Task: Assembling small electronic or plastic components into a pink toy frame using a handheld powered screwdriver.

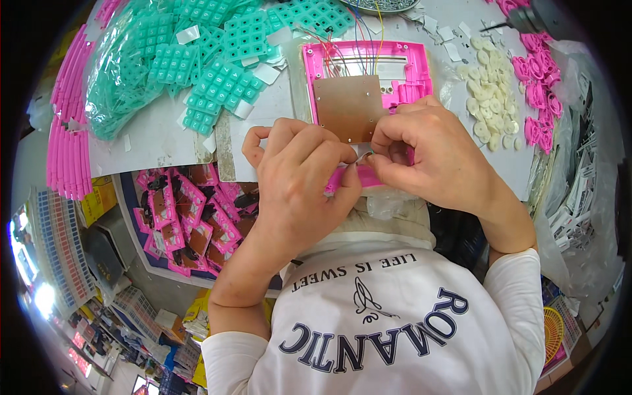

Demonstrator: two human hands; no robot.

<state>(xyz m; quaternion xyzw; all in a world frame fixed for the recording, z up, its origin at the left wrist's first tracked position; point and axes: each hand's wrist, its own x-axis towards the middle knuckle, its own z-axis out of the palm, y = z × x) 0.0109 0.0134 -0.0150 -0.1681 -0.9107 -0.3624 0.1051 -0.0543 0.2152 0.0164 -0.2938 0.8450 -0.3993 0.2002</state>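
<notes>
A pink plastic housing (421, 66) lies in front of me with a brown circuit board (349, 102) in it. Thin red, blue and yellow wires (359, 39) rise from the board's far side. At the housing's near edge, my left hand (299, 174) pinches with thumb and index finger. My right hand (438, 155) is also closed in a pinch, just right of it, over the board's near right corner. A small thin piece shows between the fingertips; its kind is too small to make out. My fingers hide part of the housing's near end.
Turquoise keypads (224, 89) pile up at the far left beside pink strips (69, 125). Cream round discs (490, 92) and small pink parts (540, 99) lie to the right, near a power tool (553, 20). A bin of pink assemblies (191, 224) stands lower left.
</notes>
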